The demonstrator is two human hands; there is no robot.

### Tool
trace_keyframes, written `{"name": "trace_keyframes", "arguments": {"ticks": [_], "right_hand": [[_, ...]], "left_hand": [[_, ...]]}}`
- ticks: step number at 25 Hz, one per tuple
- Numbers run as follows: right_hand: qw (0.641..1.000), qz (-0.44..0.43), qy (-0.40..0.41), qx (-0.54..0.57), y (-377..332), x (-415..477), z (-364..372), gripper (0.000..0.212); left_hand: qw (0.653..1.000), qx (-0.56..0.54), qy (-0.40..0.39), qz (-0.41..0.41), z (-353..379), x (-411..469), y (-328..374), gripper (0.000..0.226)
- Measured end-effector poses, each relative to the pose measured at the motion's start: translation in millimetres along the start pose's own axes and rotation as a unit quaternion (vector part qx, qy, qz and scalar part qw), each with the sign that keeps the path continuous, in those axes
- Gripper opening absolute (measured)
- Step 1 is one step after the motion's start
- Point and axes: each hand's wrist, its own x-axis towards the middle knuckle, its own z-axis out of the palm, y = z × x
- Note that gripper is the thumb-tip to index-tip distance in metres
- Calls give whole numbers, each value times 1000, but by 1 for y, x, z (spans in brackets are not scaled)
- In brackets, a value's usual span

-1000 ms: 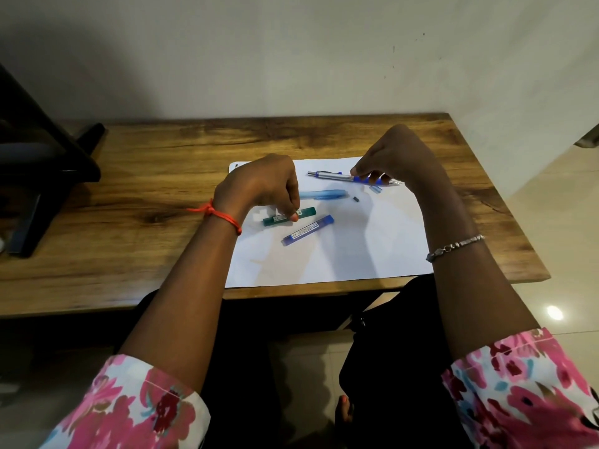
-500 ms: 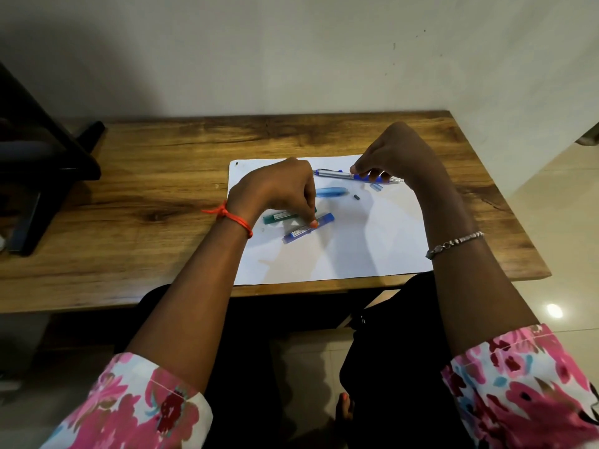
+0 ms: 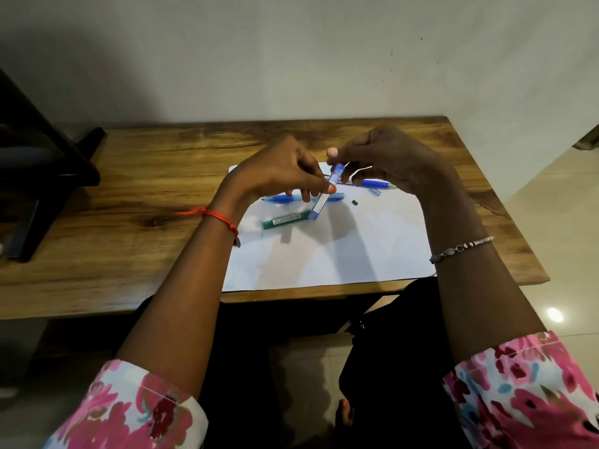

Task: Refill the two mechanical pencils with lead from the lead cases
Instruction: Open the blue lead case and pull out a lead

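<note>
You hold the blue lead case [image 3: 326,193] tilted above the paper [image 3: 327,254], left hand [image 3: 282,171] fingers pinching its middle, right hand [image 3: 389,160] fingers gripping its top end; the second, green lead case [image 3: 285,219] lies flat beneath; two blue pencils, one [image 3: 285,198] partly hidden behind your left hand, the other [image 3: 372,184] under your right; two small caps [image 3: 373,192] lie nearby on the wooden worktop [image 3: 129,205].

Both forearms are bare below rolled floral sleeves, pink and red blooms on white with touches of blue. An orange thread bracelet [image 3: 216,215] circles the left wrist; a silver chain bracelet [image 3: 462,248] circles the right.
</note>
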Motion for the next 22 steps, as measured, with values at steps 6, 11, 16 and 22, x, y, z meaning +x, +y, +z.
{"name": "trace_keyframes", "arguments": {"ticks": [6, 11, 16, 22], "right_hand": [[988, -68, -29, 137, -3, -1, 1, 18], [984, -89, 48, 148, -7, 3, 6, 16], [976, -117, 11, 185, -8, 0, 5, 33], [978, -134, 31, 159, -8, -1, 4, 16]], "left_hand": [[980, -198, -5, -27, -3, -5, 5, 11], [898, -432, -77, -43, -1, -9, 9, 29], [868, -488, -83, -45, 2, -10, 12, 44], [879, -469, -70, -56, 2, -10, 11, 44]]}}
